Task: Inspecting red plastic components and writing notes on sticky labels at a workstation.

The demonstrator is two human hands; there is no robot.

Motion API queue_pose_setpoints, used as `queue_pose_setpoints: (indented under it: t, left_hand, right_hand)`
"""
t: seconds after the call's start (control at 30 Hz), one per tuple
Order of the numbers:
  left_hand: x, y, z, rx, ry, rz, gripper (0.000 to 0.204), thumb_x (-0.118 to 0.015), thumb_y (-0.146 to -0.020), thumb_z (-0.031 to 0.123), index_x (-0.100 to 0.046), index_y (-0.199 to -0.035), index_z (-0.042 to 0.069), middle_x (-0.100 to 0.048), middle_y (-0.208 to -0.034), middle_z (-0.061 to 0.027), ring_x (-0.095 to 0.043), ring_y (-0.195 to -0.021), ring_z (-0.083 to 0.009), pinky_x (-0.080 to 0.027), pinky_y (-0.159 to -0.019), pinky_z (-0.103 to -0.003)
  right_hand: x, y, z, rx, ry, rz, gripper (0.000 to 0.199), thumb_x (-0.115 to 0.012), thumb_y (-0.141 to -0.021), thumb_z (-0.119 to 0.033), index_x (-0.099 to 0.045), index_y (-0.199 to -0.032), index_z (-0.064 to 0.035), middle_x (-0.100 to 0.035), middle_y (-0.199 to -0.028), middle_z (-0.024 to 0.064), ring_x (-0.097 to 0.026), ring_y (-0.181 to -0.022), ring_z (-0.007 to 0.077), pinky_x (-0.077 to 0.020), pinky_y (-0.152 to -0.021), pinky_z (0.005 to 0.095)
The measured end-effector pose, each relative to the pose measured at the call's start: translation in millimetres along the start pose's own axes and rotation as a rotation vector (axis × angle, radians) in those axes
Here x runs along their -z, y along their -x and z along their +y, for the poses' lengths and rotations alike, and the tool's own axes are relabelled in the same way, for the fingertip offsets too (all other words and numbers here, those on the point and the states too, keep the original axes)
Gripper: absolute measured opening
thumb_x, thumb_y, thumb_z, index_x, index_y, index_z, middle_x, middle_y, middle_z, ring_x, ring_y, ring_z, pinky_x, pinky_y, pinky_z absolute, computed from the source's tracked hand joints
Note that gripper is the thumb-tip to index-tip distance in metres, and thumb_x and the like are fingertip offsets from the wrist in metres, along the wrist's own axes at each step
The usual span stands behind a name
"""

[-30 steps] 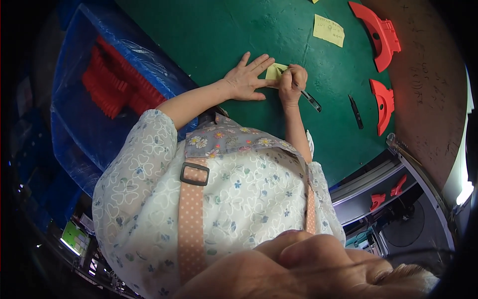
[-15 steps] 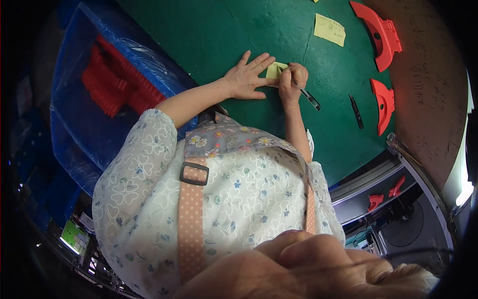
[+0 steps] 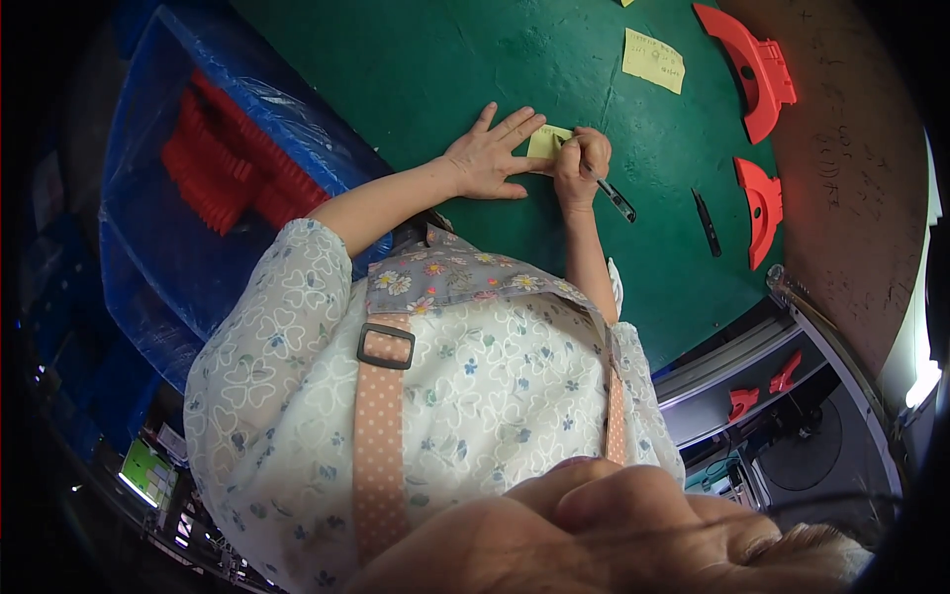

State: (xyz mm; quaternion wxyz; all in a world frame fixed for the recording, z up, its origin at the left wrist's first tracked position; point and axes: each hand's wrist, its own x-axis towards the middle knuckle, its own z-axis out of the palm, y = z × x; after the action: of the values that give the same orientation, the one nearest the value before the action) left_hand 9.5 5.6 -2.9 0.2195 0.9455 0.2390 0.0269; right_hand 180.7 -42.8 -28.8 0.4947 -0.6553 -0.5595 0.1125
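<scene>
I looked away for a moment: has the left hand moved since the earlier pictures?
No, not visibly: the left hand lies in the same place on the green table, judged against the black tool.

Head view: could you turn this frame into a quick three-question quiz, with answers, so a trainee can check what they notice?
1. Fill in: the right hand grips a ___ at the small yellow note.
2. True or false: the left hand is clenched into a fist.
3. Count: how many curved red parts lie along the right edge of the green tabletop?

Key: 1. pen. 2. False; its fingers are spread out. 3. Two.
</scene>
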Motion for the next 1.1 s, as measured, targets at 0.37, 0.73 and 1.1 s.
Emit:
queue_pose_setpoints:
  t: [0.37, 0.73, 1.1]
  left_hand:
    - [6.4, -1.6, 1.5, -0.007, 0.0, -0.006, 0.055, -0.061, -0.069, 0.047, -0.046, -0.121, 0.039, -0.019, -0.141, -0.0141, -0.016, -0.131, -0.0296, -0.014, -0.098, -0.059]
    - [7.5, -1.5, 2.3, 0.002, 0.008, -0.062, 0.052, -0.058, -0.072, 0.048, -0.045, -0.121, 0.039, -0.016, -0.142, -0.014, -0.013, -0.132, -0.0289, -0.014, -0.099, -0.06]
    - [2.5, -1.2, 0.8, 0.004, 0.017, -0.004, 0.056, -0.062, -0.068, 0.046, -0.046, -0.121, 0.04, -0.018, -0.141, -0.0132, -0.016, -0.131, -0.0293, -0.015, -0.098, -0.06]
  right_hand:
    - [3.3, 0.9, -8.0, -0.181, -0.318, 0.114, 0.007, -0.054, -0.082, -0.008, -0.052, -0.081, -0.0008, -0.057, -0.085, 0.0093, -0.053, -0.079, 0.0173, -0.0435, -0.072, 0.0285]
    - [4.4, -7.8, -2.6, -0.027, -0.091, 0.018, 0.01, -0.059, -0.071, -0.007, -0.049, -0.072, -0.0047, -0.054, -0.073, 0.0108, -0.052, -0.07, 0.0269, -0.0392, -0.067, 0.0367]
    - [5.4, -4.8, 3.7, 0.034, 0.068, -0.008, 0.009, -0.055, -0.076, -0.009, -0.048, -0.072, -0.0065, -0.056, -0.077, 0.0086, -0.052, -0.074, 0.0228, -0.0354, -0.079, 0.0385]
